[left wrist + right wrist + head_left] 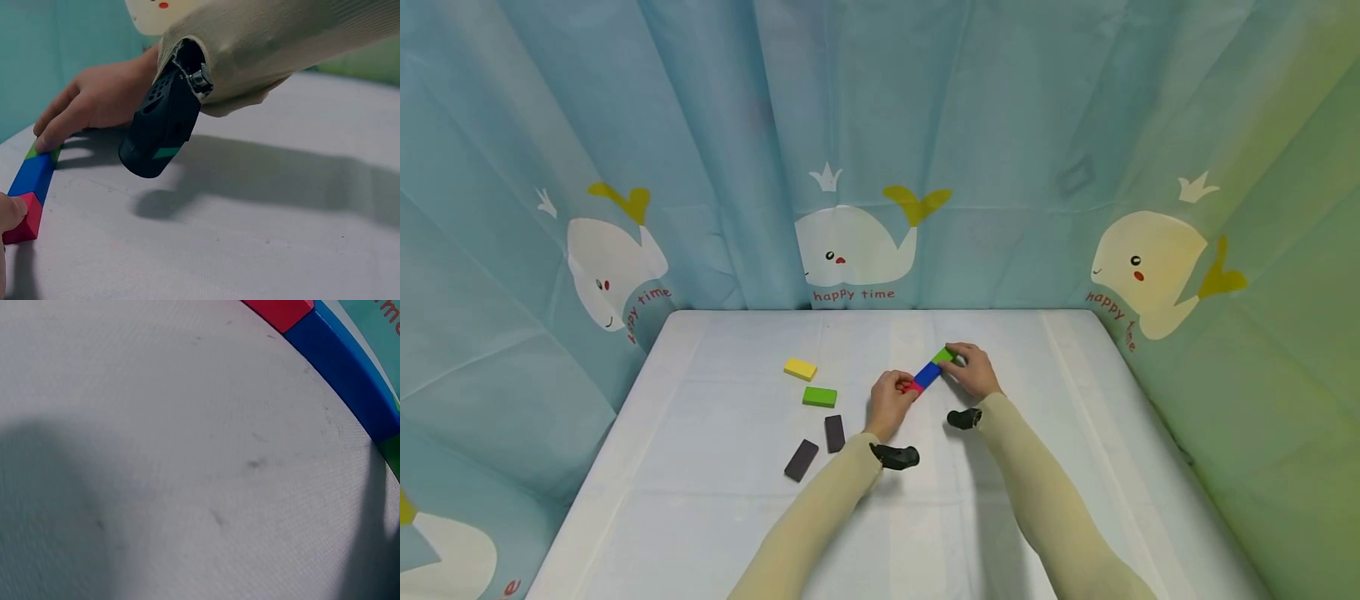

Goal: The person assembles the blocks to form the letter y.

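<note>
Left grip [891, 406] pinches red block [26, 229], right grip [977, 372] green block [943, 357]; blue block [927, 375] between; yellow block [800, 369], dark blocks [802, 460] lie left.

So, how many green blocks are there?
2: one green block between the yellow block and a dark block; another green block, against the blue block, held by the right hand.

Your left hand [890, 405] partly hides the red block [29, 221] it grips; your right hand [975, 372] covers part of the green block [942, 356] it pinches; the left wrist view crops your left hand.
</note>
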{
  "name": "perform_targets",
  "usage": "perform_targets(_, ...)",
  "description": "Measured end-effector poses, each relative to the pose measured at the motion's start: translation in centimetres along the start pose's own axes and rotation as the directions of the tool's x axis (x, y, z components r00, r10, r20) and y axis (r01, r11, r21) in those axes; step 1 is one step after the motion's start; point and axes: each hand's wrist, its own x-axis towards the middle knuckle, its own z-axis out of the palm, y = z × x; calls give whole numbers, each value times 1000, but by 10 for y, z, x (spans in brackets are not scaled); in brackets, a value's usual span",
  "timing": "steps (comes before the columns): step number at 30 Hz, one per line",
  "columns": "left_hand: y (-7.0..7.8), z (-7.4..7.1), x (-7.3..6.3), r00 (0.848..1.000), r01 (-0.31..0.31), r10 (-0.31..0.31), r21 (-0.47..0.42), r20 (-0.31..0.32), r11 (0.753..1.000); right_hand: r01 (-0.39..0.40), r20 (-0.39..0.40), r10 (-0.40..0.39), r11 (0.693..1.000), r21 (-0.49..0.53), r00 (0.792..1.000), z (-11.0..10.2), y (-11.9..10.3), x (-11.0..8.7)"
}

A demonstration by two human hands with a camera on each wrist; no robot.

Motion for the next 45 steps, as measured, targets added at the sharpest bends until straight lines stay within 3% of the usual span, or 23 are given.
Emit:
perform_targets(9,-2,1,1,1000,-3,3,6,-12,1000,-70,28,71,997,-38,997,1,-1,4)
perform_targets(16,1,-7,1,998,59,-59,-31,5,998,-71,10,71,997,-13,997,0,-4,1)
perform_targets(21,-3,-28,8,996,59,-55,-54,65,997,-52,-74,53,999,16,996,0,-8,-9)
perform_targets(26,-5,-71,17,988,14,-16,12,151,1000,-23,-89,30,997,74,996,7,-17,-25)
perform_targets(29,-5,-104,23,969,-20,-6,103,249,994,-14,-50,19,995,104,999,15,-25,-35)
perform_targets(34,-3,-156,36,899,-64,-68,282,433,957,7,-43,-2,994,106,999,25,-32,-45)
perform_targets(36,-4,-168,41,881,-80,-93,338,465,938,-1,-53,5,996,91,999,28,-33,-46)
perform_targets(40,-11,-179,41,867,-96,-126,412,481,906,-14,-68,18,998,62,997,31,-35,-47)
perform_targets(45,-20,-176,33,875,-127,-106,436,472,891,-20,-81,23,999,34,996,34,-37,-47)
